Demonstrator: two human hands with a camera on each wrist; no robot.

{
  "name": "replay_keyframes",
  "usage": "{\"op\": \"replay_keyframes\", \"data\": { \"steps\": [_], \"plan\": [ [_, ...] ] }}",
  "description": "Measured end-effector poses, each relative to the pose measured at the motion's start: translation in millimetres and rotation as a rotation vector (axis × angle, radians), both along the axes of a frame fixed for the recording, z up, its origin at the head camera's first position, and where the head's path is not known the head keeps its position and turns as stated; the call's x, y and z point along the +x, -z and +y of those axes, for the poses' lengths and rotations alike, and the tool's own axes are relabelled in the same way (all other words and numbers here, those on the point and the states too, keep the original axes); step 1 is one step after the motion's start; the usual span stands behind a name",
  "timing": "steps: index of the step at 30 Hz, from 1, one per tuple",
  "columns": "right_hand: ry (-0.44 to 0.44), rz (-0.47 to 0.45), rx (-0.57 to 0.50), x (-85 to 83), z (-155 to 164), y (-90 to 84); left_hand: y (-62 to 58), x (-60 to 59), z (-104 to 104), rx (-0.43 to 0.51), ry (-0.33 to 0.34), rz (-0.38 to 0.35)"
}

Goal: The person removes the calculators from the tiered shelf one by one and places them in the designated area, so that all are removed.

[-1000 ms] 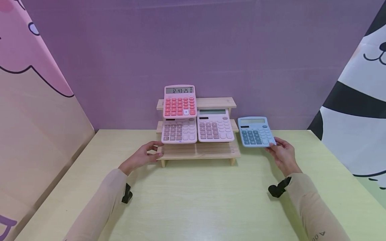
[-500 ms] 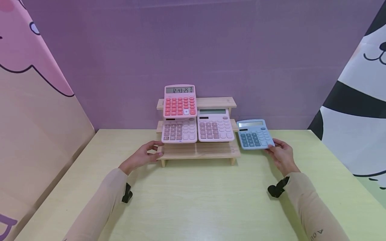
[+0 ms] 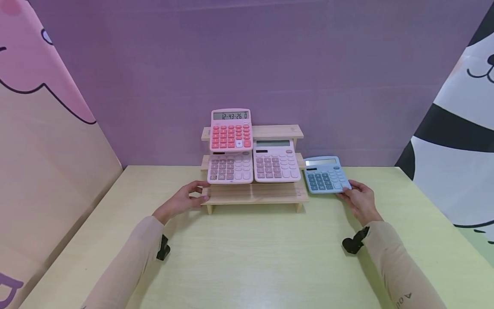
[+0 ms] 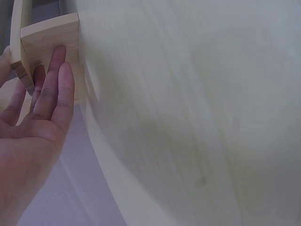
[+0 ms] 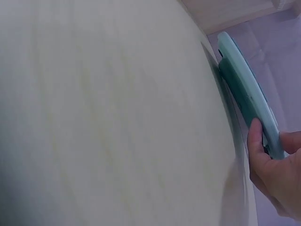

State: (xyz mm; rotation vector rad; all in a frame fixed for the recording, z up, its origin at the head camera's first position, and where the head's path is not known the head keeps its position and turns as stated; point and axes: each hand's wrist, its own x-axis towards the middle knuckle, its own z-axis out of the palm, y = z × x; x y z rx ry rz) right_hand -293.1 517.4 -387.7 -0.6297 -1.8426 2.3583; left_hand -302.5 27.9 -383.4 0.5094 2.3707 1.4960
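Dipping lower, the blue calculator [image 3: 326, 175], probably light and rigid, is inviting an edge grip, right hand [image 3: 359, 201] pinching its corner, left hand [image 3: 181, 200] the wooden stand [image 3: 254, 195].

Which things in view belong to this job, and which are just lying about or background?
Part of it, apparently:
blue calculator, gripped by the right hand
wooden stand, held by the left hand
pink calculator, on the stand
two lilac calculators, likewise

Probably just background:
purple backdrop
pink cartoon

A purple backdrop [image 3: 247, 60] stands between a cartoon panel [image 3: 42, 159] and a panda panel [image 3: 459, 171].
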Motion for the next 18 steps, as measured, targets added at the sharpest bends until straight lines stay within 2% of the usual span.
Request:
{"op": "replay_keyframes", "data": {
  "steps": [18],
  "plan": [
    [-0.016, -0.092, 0.081, -1.2, -5.5, -9.6, -0.4, 1.4, -0.4, 0.003, 0.001, 0.003]
  ]
}}
